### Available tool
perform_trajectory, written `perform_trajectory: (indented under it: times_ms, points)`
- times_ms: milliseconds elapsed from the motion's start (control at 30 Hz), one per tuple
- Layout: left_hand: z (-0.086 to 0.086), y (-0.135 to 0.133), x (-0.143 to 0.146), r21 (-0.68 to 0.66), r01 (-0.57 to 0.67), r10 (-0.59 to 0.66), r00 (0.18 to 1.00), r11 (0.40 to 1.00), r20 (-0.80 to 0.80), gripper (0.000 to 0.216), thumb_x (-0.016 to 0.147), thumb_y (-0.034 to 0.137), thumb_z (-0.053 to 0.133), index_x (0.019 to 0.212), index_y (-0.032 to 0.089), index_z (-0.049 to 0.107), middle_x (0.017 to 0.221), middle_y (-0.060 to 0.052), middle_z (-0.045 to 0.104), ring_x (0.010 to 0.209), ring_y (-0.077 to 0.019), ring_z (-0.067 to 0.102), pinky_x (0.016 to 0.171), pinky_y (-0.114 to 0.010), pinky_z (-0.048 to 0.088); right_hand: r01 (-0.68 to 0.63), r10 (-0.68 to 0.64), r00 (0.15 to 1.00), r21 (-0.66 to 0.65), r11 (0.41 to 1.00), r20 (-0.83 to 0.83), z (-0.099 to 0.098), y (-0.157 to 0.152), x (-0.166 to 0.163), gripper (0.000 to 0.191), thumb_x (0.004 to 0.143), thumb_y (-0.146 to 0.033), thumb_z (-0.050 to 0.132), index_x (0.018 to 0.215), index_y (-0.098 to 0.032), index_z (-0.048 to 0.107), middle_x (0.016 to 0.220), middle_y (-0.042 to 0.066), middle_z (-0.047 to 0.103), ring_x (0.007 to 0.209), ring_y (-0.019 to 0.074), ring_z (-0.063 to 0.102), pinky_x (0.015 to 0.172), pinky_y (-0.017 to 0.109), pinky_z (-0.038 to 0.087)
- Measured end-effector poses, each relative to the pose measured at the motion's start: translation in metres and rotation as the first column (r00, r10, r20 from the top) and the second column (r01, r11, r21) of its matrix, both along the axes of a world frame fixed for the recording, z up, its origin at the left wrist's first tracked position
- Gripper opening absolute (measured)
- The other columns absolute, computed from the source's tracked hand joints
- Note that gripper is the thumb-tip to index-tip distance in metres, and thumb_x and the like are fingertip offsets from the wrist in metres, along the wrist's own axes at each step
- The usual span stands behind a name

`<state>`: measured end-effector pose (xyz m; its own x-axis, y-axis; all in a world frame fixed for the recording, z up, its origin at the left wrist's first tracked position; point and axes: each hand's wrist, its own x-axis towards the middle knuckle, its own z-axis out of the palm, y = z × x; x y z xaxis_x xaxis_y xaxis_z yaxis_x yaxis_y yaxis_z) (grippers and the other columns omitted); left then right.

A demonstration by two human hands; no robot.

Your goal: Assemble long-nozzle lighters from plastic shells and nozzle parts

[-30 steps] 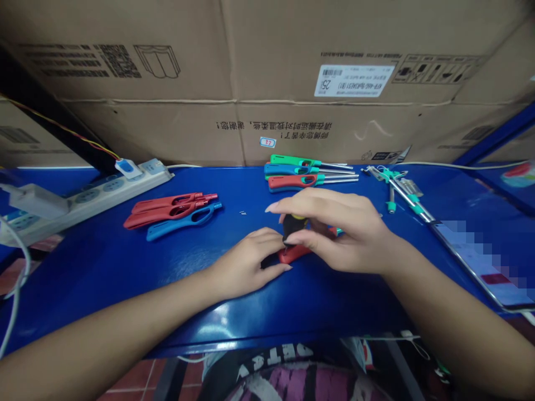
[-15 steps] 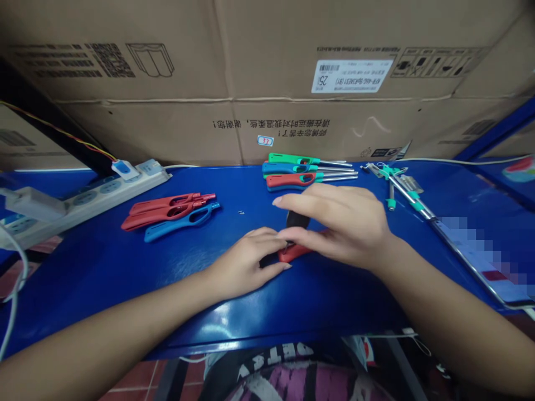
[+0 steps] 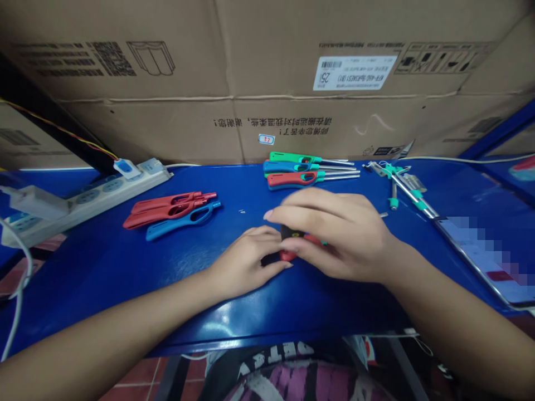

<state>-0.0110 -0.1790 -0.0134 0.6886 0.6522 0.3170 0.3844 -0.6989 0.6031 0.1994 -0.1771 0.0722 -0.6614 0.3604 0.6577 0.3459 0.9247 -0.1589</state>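
My left hand [image 3: 248,262] is closed around the near end of a red long-nosed lighter [image 3: 287,255] lying on the blue table. Much of that lighter is hidden under my right hand [image 3: 346,234], which grips a short black screwdriver [image 3: 291,231] with a small yellow mark on its handle. The screwdriver stands over the lighter's red end; its tip is hidden. Two tiny screws [image 3: 242,211] lie just beyond my left hand. Behind my right hand is a group of assembled lighters [image 3: 292,179] in red, blue and green with metal tubes.
Red and blue lighter handle shells [image 3: 184,220] lie at the left, beside a white power strip [image 3: 87,195] with plugs and cables. At the right are loose metal tubes and green parts [image 3: 395,184] and a phone [image 3: 485,256]. A cardboard box [image 3: 267,72] walls off the back.
My right hand has turned and shifted slightly, so the screwdriver's handle now sits lower over the lighter and shows its yellow mark. My left hand stays in place.
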Motion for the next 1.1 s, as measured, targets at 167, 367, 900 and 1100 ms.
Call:
perform_trajectory:
  times_ms: [167,367,900,1100]
  points:
    - [0.000,0.000,-0.001,-0.005,0.007,-0.007,1.000,1.000,-0.023,0.014,0.096,0.030,0.067,0.106,0.021,0.072,0.107,-0.005,0.075,0.107,-0.0232,0.066,0.097,-0.040,0.049,-0.115,0.105,0.992,-0.197,0.974,-0.064,0.002,0.000,0.002,0.031,0.099,-0.012,0.045,0.125,-0.018,0.060,0.113,0.006,0.071,0.106,0.0152,0.067,0.091,0.029,0.055]
    - [-0.001,-0.002,0.002,0.026,-0.003,0.003,1.000,1.000,0.005,0.015,0.098,0.031,0.062,0.099,0.018,0.071,0.099,-0.005,0.076,0.096,-0.0221,0.069,0.088,-0.038,0.051,-0.034,0.039,0.998,-0.091,0.995,0.054,0.007,-0.003,0.001,0.026,0.096,-0.011,0.049,0.115,-0.020,0.065,0.108,0.004,0.071,0.087,0.0127,0.067,0.070,0.024,0.052]
    - [-0.002,-0.001,0.002,-0.016,-0.032,0.032,0.999,0.999,0.000,0.017,0.094,0.028,0.068,0.108,0.019,0.073,0.106,-0.007,0.076,0.103,-0.0246,0.068,0.093,-0.041,0.053,0.001,-0.009,0.989,-0.058,0.998,-0.145,-0.010,0.006,-0.004,0.024,0.097,-0.032,0.064,0.115,-0.016,0.067,0.093,0.004,0.073,0.080,0.0127,0.068,0.072,0.023,0.054]
    - [-0.002,0.000,0.001,0.020,-0.001,0.001,1.000,1.000,0.005,0.017,0.095,0.030,0.067,0.107,0.019,0.072,0.106,-0.007,0.076,0.102,-0.0240,0.068,0.093,-0.041,0.052,-0.083,0.063,0.985,-0.123,0.989,-0.164,-0.011,0.007,-0.005,0.031,0.102,-0.020,0.048,0.130,-0.012,0.060,0.107,0.009,0.073,0.102,0.0165,0.069,0.082,0.027,0.055]
